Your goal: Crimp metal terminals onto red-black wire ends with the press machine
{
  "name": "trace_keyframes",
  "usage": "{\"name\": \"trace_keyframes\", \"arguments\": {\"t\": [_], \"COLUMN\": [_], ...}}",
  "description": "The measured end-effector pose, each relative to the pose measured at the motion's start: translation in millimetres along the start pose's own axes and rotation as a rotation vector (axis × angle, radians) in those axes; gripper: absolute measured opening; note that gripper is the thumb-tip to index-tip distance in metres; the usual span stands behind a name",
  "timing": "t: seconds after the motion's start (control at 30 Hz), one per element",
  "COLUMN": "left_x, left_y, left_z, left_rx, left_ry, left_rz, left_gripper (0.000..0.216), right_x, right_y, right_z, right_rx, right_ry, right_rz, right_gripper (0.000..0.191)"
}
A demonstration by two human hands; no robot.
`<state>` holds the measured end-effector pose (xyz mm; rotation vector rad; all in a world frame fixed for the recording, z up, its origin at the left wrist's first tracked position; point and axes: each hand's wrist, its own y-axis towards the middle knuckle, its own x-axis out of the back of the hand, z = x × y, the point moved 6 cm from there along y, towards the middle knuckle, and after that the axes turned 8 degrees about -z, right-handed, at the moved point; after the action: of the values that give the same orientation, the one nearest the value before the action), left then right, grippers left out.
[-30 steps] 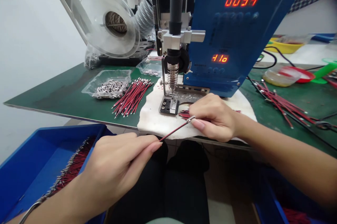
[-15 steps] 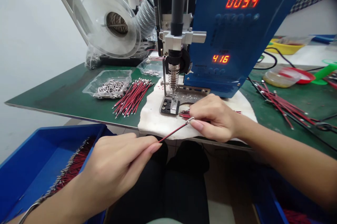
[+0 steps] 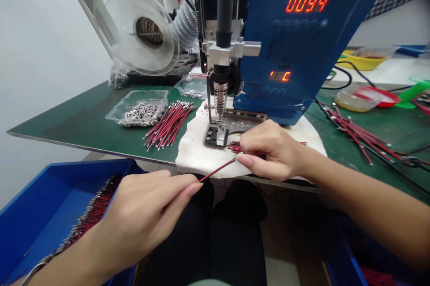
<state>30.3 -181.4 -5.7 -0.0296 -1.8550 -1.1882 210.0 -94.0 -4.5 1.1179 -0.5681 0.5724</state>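
A short red-and-black wire (image 3: 218, 170) stretches between my hands above the table's front edge. My left hand (image 3: 148, 207) pinches its lower end between thumb and forefinger. My right hand (image 3: 273, 151) is closed on the other end, where the tip of my thumb partly covers a small metal terminal. Behind my right fingers lies a bunch of wires (image 3: 234, 146) on the white cloth (image 3: 191, 156), partly hidden. Just left of that hand stands a small black fixture with a metal block (image 3: 217, 136), under the spring-loaded head (image 3: 221, 97) of a soldering machine.
The blue machine housing (image 3: 285, 44) carries red displays. Left of it are a bundle of wires (image 3: 169, 124), a clear tray of metal terminals (image 3: 143, 113) and a clear reel (image 3: 110, 17). A blue bin (image 3: 50, 196) stands lower left. More wires (image 3: 363, 133) lie at right.
Both hands have shifted very slightly left with the wire, and my right thumb covers more of its terminal. The lower display's 416 has given way to partly lit characters.
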Motion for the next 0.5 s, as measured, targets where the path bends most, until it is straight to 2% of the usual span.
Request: {"name": "trace_keyframes", "arguments": {"t": [0.13,0.23,0.37,0.5], "left_x": [0,4,4,1], "left_y": [-2,0,7,14], "left_z": [14,40,77,100], "left_rx": [0.038,0.1,0.168,0.185], "left_ry": [0.043,0.185,0.486,0.689], "left_rz": [-0.017,-0.035,0.039,0.114], "left_gripper": [0.006,0.011,0.026,0.037], "right_x": [0,0,0,-1], "right_y": [0,0,1,2], "right_z": [0,0,1,1], "right_rx": [-0.005,-0.006,-0.006,0.001], "right_ry": [-0.026,-0.036,-0.056,-0.085], "right_rz": [0.004,0.005,-0.001,-0.002], "right_gripper": [0.045,0.045,0.045,0.045]}}
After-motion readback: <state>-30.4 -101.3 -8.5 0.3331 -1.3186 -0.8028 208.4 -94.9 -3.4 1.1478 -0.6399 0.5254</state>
